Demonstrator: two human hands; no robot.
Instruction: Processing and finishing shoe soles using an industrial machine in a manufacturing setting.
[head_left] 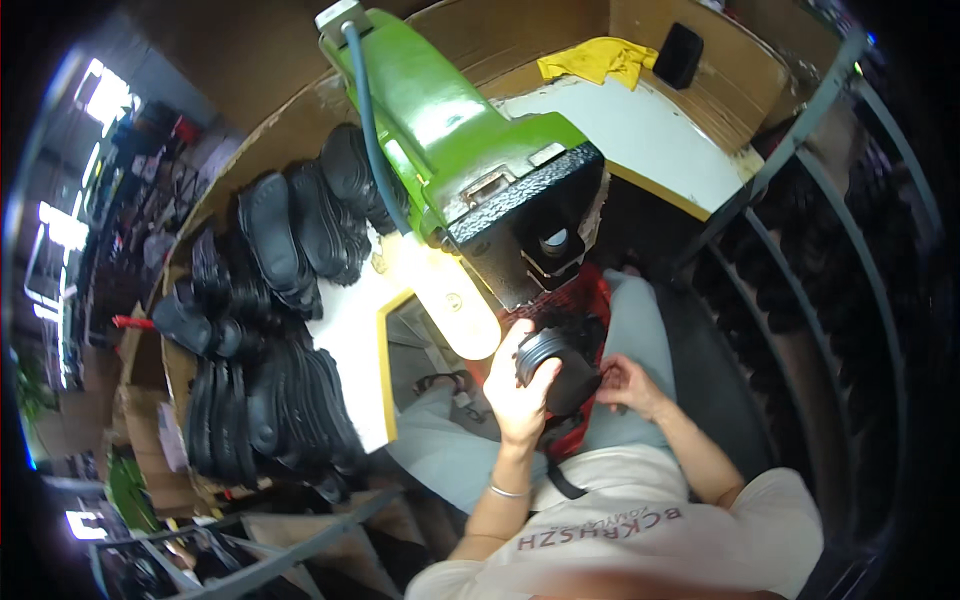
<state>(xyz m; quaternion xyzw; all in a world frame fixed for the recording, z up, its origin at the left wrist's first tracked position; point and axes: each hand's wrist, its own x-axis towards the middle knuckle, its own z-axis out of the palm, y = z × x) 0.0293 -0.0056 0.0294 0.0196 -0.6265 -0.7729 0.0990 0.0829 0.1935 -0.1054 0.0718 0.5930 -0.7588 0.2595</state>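
Head view, looking down: a seated worker holds a black shoe sole (556,368) just under the black head (535,235) of a green machine (440,125); the left hand (518,385) is closed around the sole's near end, fingers curled over its ribbed edge, while the right hand (628,385) rests at the sole's far side with fingers bent against it, though how firmly it grips cannot be told from here; the sole sits above the worker's lap, over a red crate (590,300) that shows just behind it, and appears close to the machine head but not touching it. On the white table (345,330) to the worker's left, rows of black soles (270,300) lie stacked and overlapping, some on edge in a tight rank near the table's front; whether these are finished pieces or ones waiting their turn cannot be told. A grey hose (372,120) runs along the machine's green arm; a yellow cloth (600,60) lies on the far white surface (640,135) beside a small dark object; a metal rack (820,250) stands at the worker's right. Judged from the scene, the work is mid-run: one sole is in hand and being readied or checked at the machine, with a large batch laid out beside it; the piece in hand does not yet look set down among the others.
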